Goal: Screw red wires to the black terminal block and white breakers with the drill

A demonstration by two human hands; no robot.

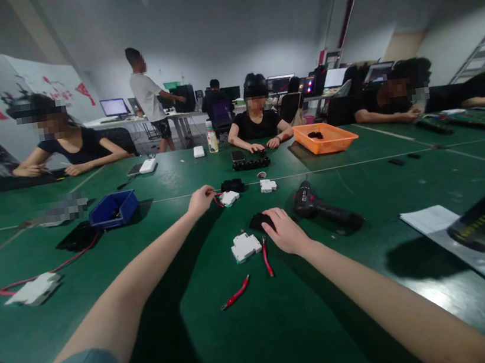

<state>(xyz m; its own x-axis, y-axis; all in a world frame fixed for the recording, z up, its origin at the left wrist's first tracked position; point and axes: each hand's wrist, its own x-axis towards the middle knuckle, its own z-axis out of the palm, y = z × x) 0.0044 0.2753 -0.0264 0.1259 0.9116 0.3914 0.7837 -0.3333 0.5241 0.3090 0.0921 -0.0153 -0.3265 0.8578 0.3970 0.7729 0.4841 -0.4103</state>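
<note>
At eleven o'clock, the left hand's fingers pinch a red lead that looks joined to a white module. At twelve, two loose leads lie unattached by a nearer module. At one, the right hand's fingers cover a black part, grip unclear.

- Left arm: extended diagonally forward from the lower left, forearm bare, elbow slightly bent.
- Left hand: reaches farther forward than the right; fingers curled, tips drawn together with the thumb in a pinch.
- Right arm: forearm bare, slanting inward from the lower right.
- Right hand: lowered, back upward, fingers bent forward, thumb angled leftward.
</note>
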